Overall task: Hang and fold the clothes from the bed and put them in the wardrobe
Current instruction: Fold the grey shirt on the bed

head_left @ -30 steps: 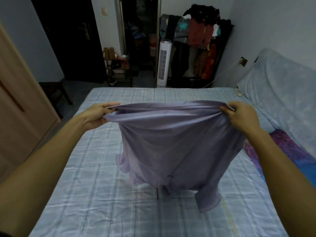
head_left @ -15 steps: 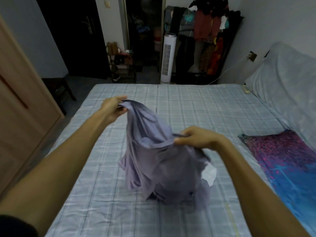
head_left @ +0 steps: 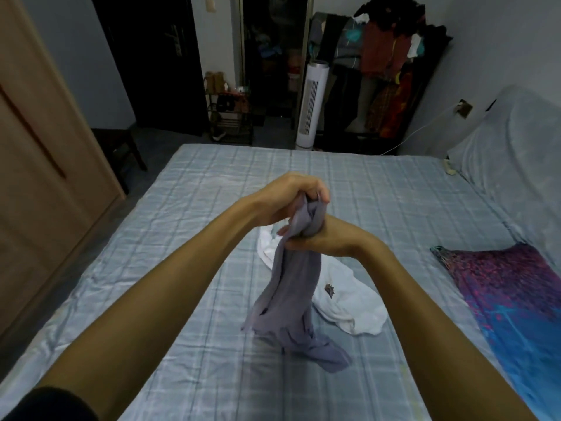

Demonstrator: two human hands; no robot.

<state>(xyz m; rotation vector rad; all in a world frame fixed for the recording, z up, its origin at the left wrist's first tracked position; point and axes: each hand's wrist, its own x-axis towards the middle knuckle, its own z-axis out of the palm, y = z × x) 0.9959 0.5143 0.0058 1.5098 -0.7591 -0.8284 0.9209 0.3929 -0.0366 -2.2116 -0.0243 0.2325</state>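
One bunched shirt (head_left: 291, 293) is gripped by left hand (head_left: 291, 192) and right hand (head_left: 318, 240) together. Its hem is laid on the bed (head_left: 182, 238) below.

There's your left arm (head_left: 158, 299), bare from the wrist all along the forearm, and down in the bottom corner a dark sleeve (head_left: 51, 404) takes over (black or near it, hard to call in this dim light), plain, its hem curving across the arm. Your right arm (head_left: 425, 314) is bare for all that shows. Left hand (head_left: 291, 197) and right hand (head_left: 321, 241), both uncovered.
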